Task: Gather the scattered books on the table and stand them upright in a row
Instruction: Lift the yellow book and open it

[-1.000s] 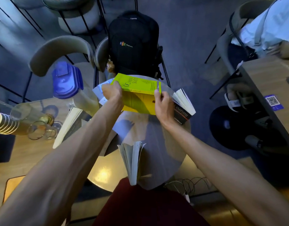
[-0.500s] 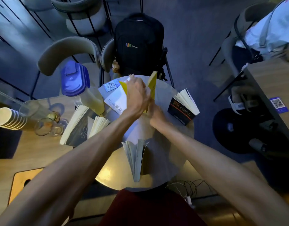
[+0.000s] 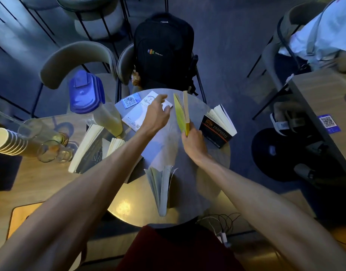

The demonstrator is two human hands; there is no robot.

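Note:
A yellow-green book (image 3: 181, 112) stands upright and slightly fanned at the far middle of the round table (image 3: 211, 153). My right hand (image 3: 193, 141) grips its near lower spine. My left hand (image 3: 156, 116) hovers just left of it, fingers spread, holding nothing. A black book (image 3: 217, 130) stands open to the right. A grey book (image 3: 160, 188) stands fanned near me. Two more books (image 3: 90, 147) stand at the left, beside the jug.
A white leaflet (image 3: 137, 114) and a QR card (image 3: 130, 101) lie on the far left of the table. A blue-lidded jug (image 3: 90, 102), glasses (image 3: 53, 151) and stacked paper cups (image 3: 6, 139) stand at the left. A black backpack (image 3: 162, 51) sits on the chair beyond.
The yellow-green book went from held flat in both hands to standing upright on the table. My left hand has let go and moved left; my right hand still holds the spine.

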